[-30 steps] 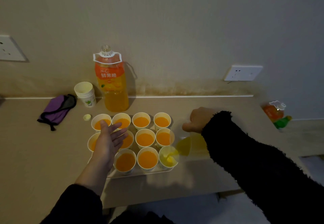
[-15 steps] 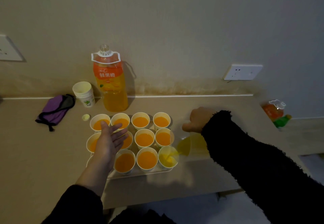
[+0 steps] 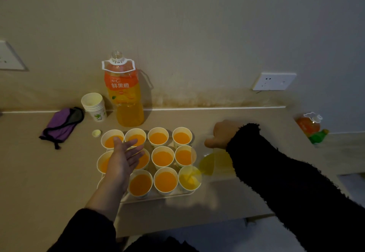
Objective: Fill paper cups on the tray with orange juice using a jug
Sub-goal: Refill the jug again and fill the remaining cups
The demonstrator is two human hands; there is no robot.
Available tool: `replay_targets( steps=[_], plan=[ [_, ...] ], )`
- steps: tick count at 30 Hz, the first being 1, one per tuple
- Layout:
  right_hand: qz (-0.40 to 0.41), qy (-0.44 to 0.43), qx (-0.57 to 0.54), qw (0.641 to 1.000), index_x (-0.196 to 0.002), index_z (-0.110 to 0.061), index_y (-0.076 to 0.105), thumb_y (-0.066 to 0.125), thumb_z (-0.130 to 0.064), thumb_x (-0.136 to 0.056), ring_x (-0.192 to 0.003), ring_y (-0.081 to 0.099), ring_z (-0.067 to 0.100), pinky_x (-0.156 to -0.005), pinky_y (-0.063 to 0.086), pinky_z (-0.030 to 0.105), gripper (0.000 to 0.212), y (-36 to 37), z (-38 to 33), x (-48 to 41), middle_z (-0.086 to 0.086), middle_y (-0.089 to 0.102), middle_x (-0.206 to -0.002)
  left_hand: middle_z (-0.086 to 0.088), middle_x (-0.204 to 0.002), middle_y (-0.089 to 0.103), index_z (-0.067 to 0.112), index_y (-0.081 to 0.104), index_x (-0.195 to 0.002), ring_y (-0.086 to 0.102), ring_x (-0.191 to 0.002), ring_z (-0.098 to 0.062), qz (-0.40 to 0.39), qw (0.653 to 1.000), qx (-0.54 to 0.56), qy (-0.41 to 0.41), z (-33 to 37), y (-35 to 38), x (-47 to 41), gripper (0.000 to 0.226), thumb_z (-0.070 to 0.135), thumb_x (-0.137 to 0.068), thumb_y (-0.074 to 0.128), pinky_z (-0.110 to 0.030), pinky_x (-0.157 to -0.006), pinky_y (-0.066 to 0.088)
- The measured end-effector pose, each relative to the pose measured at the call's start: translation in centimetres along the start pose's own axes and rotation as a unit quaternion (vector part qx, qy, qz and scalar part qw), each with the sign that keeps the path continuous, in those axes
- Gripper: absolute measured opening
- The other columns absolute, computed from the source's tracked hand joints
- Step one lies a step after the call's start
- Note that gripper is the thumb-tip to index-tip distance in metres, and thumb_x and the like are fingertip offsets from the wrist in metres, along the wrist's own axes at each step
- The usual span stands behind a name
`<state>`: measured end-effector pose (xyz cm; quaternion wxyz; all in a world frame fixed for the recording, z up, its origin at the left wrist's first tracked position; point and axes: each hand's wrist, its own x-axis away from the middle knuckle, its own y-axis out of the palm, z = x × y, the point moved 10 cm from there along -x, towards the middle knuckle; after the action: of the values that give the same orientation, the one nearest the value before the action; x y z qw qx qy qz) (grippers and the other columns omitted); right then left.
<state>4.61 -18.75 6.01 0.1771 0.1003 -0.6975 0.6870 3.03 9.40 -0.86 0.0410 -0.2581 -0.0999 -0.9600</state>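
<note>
Head view: the right hand grips the clear jug, tipped leftward with its spout over the front-right paper cup on the tray, while the left hand hovers flat-fingered over the far-left cups.

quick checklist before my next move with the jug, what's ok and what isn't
1. Right hand grips jug: ok.
2. Jug lip over near-right cup: ok.
3. Near-right cup level matches the rest: cannot tell, jug overlaps it.
4. Left hand clear of the pour: ok, open above the tray's left side.
5. Other cups all filled: cannot tell, left wrist covers the near-left corner.
</note>
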Motion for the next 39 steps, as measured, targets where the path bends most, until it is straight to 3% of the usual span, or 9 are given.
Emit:
replay_targets(
  steps=[13,17,23,30,39],
  plan=[
    [-0.007,0.005,0.014,1.0,-0.058,-0.012,0.05,0.056,-0.055,-0.08,-0.055,0.044,0.018,-0.051,0.031,0.025,0.049,-0.04,0.07,0.13,0.003,0.048,-0.059,-0.015,-0.12,0.062,0.013,0.057,-0.117,0.058,-0.11,-0.028,0.002,1.0,-0.003,-0.006,0.01,0.24,-0.51,0.066,0.057,-0.097,0.013,-0.041,-0.102,0.036],
    [-0.014,0.009,0.016,1.0,-0.07,-0.011,0.056,0.055,-0.057,-0.08,-0.066,0.051,0.021,-0.056,0.035,0.026,0.047,0.08,0.09,0.15,0.004,0.053,-0.068,-0.015,-0.119,0.062,0.013,0.057,-0.117,0.058,-0.108,-0.028,-0.001,1.0,-0.004,0.0,0.17,0.4,-0.42,0.065,0.057,-0.097,0.013,-0.041,-0.102,0.036],
    [-0.015,0.008,0.011,1.0,-0.066,-0.013,0.051,0.057,-0.057,-0.079,-0.069,0.053,0.023,-0.062,0.039,0.027,0.046,0.16,0.01,0.19,0.004,0.053,-0.068,-0.015,-0.121,0.061,0.013,0.057,-0.119,0.057,-0.111,-0.028,-0.011,1.0,-0.007,0.004,0.15,0.37,-0.36,0.067,0.059,-0.096,0.013,-0.042,-0.104,0.035],
    [-0.013,0.007,0.015,1.0,-0.06,-0.012,0.05,0.057,-0.055,-0.079,-0.055,0.045,0.018,-0.051,0.032,0.024,0.048,-0.08,-0.16,0.39,0.003,0.049,-0.061,-0.015,-0.121,0.062,0.014,0.057,-0.118,0.058,-0.111,-0.028,-0.013,1.0,-0.005,0.007,0.2,0.26,-0.26,0.066,0.058,-0.097,0.013,-0.042,-0.103,0.035],
    [-0.01,0.004,0.031,0.999,-0.059,-0.012,0.049,0.056,-0.056,-0.079,-0.053,0.044,0.019,-0.051,0.031,0.023,0.049,-0.22,-0.33,0.78,0.004,0.048,-0.06,-0.013,-0.118,0.063,0.013,0.057,-0.117,0.058,-0.11,-0.028,-0.008,1.0,-0.005,0.003,0.09,0.17,0.08,0.065,0.056,-0.097,0.013,-0.043,-0.105,0.035]
  ],
)
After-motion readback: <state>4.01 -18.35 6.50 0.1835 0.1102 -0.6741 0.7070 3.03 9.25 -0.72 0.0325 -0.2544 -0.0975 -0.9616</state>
